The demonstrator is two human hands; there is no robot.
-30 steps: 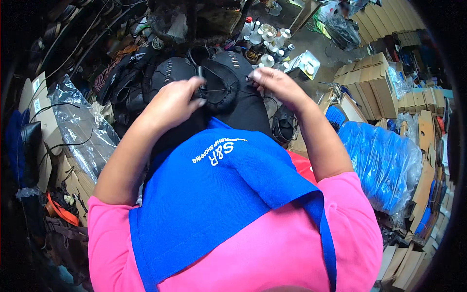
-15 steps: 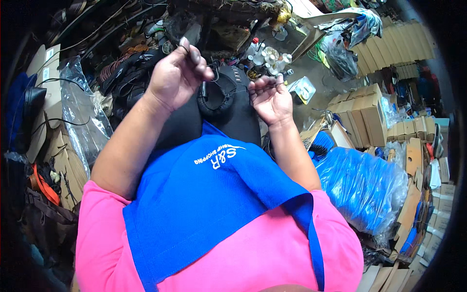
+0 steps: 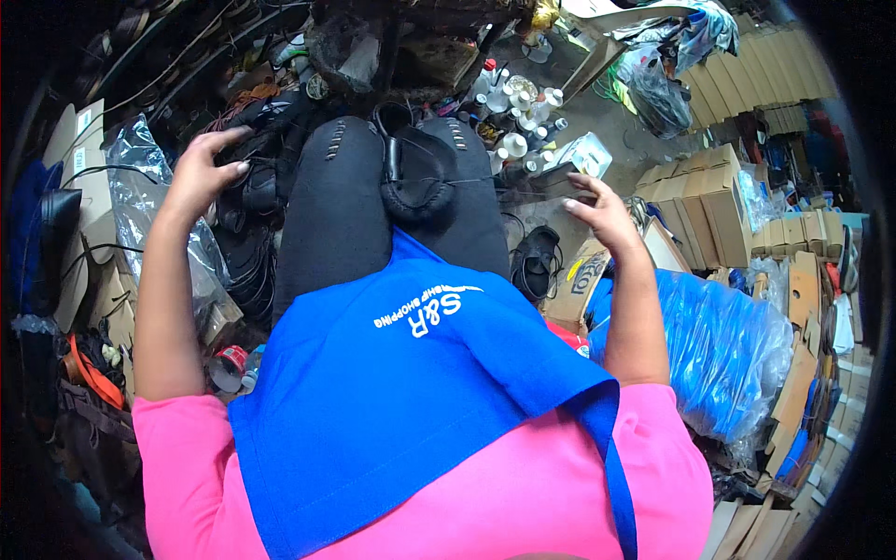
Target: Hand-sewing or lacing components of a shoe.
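On my black-trousered lap lies a black leather shoe-like piece [image 3: 415, 207] with a rounded, stitched rim. A thin dark thread [image 3: 481, 178] runs from it toward my right hand [image 3: 605, 217], whose bent fingers appear to hold it; the thread's end is too fine to follow. Out to the left, my left hand [image 3: 207, 170] is level with my knees. Its index finger and thumb stand apart, while the other fingers are curled and blurred, so a thread in them cannot be made out. A blue apron [image 3: 392, 373] covers my front.
White-capped bottles [image 3: 518, 107] stand on the floor beyond my right knee. Cardboard boxes [image 3: 695, 210] and a plastic-wrapped blue bundle [image 3: 709, 345] are at the right. Left of me are clear plastic sheeting [image 3: 149, 219], black cords and a red-rimmed container [image 3: 227, 366].
Both hands have moved outward from above the lap piece, left hand to the left and right hand to the right. The piece stays between my thighs, now more fully in view.
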